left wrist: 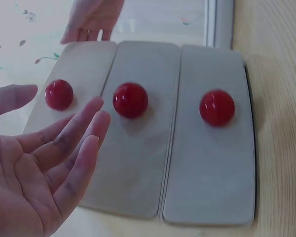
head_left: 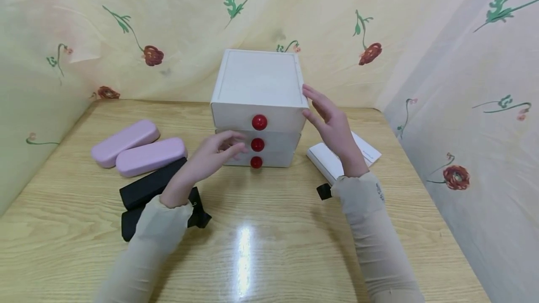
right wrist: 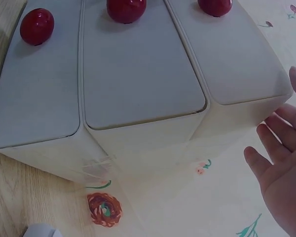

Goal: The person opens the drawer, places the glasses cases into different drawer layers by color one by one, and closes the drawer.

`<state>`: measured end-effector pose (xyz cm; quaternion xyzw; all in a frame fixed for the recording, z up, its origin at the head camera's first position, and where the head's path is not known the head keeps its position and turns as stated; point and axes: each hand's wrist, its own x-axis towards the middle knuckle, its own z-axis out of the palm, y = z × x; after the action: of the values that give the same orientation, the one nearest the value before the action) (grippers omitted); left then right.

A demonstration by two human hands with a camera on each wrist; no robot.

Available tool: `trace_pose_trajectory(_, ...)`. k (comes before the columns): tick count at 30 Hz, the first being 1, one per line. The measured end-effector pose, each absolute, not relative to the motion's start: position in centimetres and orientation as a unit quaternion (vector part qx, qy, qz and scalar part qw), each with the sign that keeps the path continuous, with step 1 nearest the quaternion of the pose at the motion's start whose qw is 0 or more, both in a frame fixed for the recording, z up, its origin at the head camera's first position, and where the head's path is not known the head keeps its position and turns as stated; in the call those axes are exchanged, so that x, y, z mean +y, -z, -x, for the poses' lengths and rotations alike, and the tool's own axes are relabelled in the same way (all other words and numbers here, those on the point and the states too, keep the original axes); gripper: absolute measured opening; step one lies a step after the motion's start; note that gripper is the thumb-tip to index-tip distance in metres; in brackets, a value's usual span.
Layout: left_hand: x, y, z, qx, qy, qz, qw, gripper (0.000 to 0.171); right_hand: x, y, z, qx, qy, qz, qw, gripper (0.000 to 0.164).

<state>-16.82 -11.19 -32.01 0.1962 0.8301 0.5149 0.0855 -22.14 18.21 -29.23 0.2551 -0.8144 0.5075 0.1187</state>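
A white three-drawer cabinet (head_left: 261, 78) stands at the back of the wooden table, with a round red knob (head_left: 259, 122) on each drawer front. In front of its left part hovers my left hand (head_left: 210, 155), fingers loosely bent and holding nothing; the left wrist view shows its palm and spread fingers beside the top and middle knobs. My right hand (head_left: 330, 125) is at the cabinet's upper right edge, fingers extended along the side of the top drawer (right wrist: 246, 64). Whether those fingertips press on it, I cannot tell. All drawers look closed.
Two lilac oblong cases (head_left: 151, 155) lie on the left, with two black oblong cases (head_left: 147, 186) nearer me, partly behind my left forearm. Right of the cabinet is a white box (head_left: 326, 160), partly hidden by my right arm. A flowered cloth (head_left: 189, 22) hangs behind.
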Motion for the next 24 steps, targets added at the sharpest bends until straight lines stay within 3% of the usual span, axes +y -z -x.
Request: trace_pose_trajectory(24,-7.5,31.7,18.2,0.768,-0.619,-0.142,0.088,0.039,18.5,28.5,23.2,-0.794,-0.549,-0.258,0.039,0.05)
